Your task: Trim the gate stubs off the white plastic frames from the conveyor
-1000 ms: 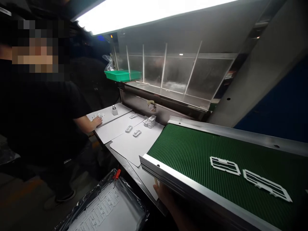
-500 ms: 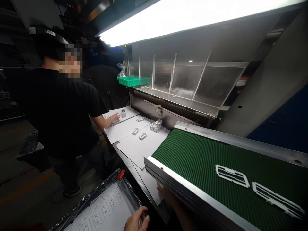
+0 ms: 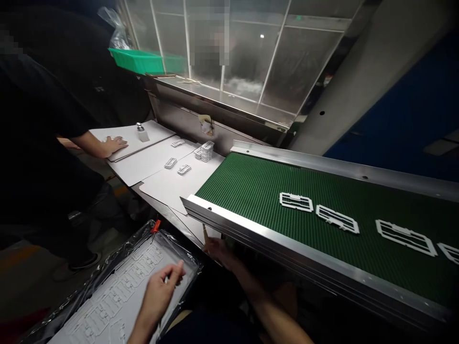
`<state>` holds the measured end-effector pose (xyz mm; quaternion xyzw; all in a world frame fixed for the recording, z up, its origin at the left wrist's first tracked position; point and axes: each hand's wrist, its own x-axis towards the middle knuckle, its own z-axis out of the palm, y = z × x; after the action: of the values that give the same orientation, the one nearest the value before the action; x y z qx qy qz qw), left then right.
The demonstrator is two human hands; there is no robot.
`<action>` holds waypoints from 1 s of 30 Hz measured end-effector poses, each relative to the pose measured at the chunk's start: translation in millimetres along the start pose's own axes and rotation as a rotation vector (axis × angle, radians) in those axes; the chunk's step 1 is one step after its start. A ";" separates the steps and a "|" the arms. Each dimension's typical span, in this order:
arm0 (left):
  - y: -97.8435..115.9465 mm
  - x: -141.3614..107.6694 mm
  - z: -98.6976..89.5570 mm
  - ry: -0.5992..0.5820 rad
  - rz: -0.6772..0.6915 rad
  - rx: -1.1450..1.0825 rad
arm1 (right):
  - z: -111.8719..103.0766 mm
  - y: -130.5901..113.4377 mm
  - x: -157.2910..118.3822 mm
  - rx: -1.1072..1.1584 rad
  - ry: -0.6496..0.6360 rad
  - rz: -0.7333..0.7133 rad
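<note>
Bin lies under left hand, stick in right.

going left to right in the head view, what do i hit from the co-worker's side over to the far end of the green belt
co-worker's hand → small bottle → left pile → right pile → taller stacks → then on the green belt, first white frame, second frame, third frame, cut-off frame

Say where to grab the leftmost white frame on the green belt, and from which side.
I'd pinch the leftmost white frame by its left short rim, coming from above-left: it lies flat on the belt, slots open, and the next frame sits close off its right end.
</note>
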<state>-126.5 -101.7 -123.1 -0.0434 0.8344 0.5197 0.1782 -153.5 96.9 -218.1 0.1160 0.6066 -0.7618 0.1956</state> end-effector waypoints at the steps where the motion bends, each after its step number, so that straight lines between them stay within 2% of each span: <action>1: 14.1 3.3 -9.9 0.046 0.037 0.006 | 2.6 7.4 -14.5 0.064 -0.045 0.022; 4: 70.6 15.0 -32.2 0.131 0.234 0.031 | 5.9 31.0 -66.5 0.234 -0.173 0.087; 5: 92.0 19.7 -34.8 0.115 0.305 0.051 | 5.4 38.3 -83.7 0.287 -0.190 0.101; 8: 154.4 37.9 -22.2 -0.005 0.536 0.167 | 0.4 54.7 -126.5 0.389 -0.126 0.076; 11: 205.1 63.4 19.9 -0.187 0.797 0.337 | -6.6 59.8 -154.4 0.357 0.057 -0.019; 14: 242.9 89.1 79.1 -0.324 0.980 0.566 | -10.8 58.4 -172.0 0.274 0.237 -0.071; 18: 274.9 108.8 150.4 -0.488 1.074 0.751 | -6.2 60.5 -187.7 0.128 0.458 -0.055; 21: 286.3 116.8 180.3 -0.595 1.052 0.809 | 4.1 64.5 -198.2 0.106 0.600 -0.071; 23: 291.4 121.4 187.5 -0.628 1.000 0.826 | 10.7 65.3 -205.4 0.120 0.685 -0.101; 25: 297.2 122.5 184.8 -0.633 0.949 0.811 | 14.5 62.6 -212.9 0.101 0.760 -0.129; 28: 305.4 106.1 162.1 -0.646 0.926 0.694 | 13.3 48.1 -224.8 0.013 0.796 -0.175; 30: 304.0 79.5 137.5 -0.736 0.906 0.487 | 9.7 31.1 -233.2 0.024 0.783 -0.241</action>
<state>-244.3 167.2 54.1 0.5375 0.7485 0.3195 0.2207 69.8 118.4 -146.6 0.3276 0.6355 -0.6846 -0.1421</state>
